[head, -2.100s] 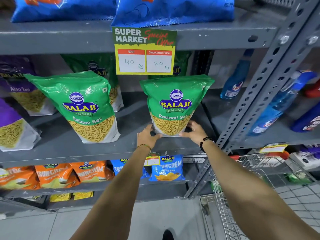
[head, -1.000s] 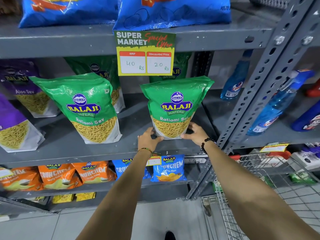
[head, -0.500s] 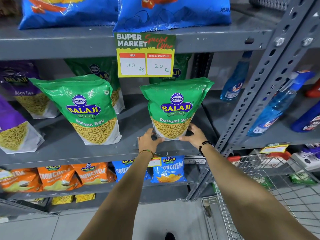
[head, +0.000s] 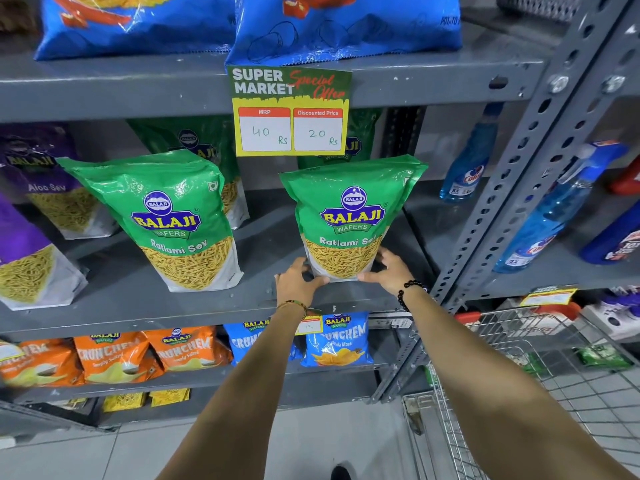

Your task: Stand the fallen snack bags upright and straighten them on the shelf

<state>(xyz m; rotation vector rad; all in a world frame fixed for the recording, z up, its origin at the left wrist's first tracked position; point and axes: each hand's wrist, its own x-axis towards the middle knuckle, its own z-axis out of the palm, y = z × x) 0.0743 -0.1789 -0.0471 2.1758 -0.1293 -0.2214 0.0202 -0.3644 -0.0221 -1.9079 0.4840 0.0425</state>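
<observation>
Upright: Balaji "Ratlami Sev" bag (head: 348,220), both hands.

from where i sit the view is evenly bright, light falling from above and in front. the green ratlami sev bag (head: 349,216) just above the fingertips (head: 320,279) carries white glare streaks on its wrinkled top, and the second green bag (head: 173,220) well left of the fingers shines the same way. behind both, under the upper shelf (head: 104,88), the back row sits in dim shadow. the centre is sharp: print reads cleanly. far left of the fingers the orange bags (head: 114,355) smear with blur. wide-angle distortion bends the upright post (head: 512,174) right of the fingers and stretches both forearms at the bottom edge.
</observation>
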